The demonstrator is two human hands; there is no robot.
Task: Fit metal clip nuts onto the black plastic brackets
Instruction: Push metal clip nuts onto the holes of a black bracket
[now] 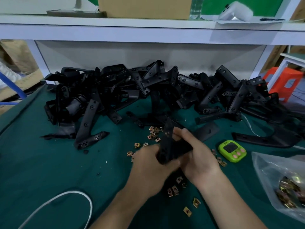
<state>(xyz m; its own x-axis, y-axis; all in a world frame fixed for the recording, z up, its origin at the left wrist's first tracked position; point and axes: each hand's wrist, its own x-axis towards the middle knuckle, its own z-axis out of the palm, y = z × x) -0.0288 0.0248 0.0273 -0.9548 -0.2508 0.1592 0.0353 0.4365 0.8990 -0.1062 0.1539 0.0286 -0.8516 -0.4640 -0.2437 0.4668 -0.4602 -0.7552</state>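
Note:
I hold one black plastic bracket (171,146) above the green table, its upper arm pointing away from me. My left hand (148,164) grips its lower end. My right hand (196,154) wraps its middle, thumb pressed near a clip nut on the upper arm. Both hands are blurred. Loose brass-coloured clip nuts (153,133) lie scattered on the cloth beyond and below my hands, with more clip nuts near my wrists (173,190). A large heap of black brackets (148,86) fills the back of the table.
A clear plastic bag of clip nuts (287,190) lies at the right edge. A green timer (231,151) sits right of my hands. A white cable (66,200) loops at the front left. A white shelf (148,30) overhangs the heap. An orange stool (283,83) stands at the right.

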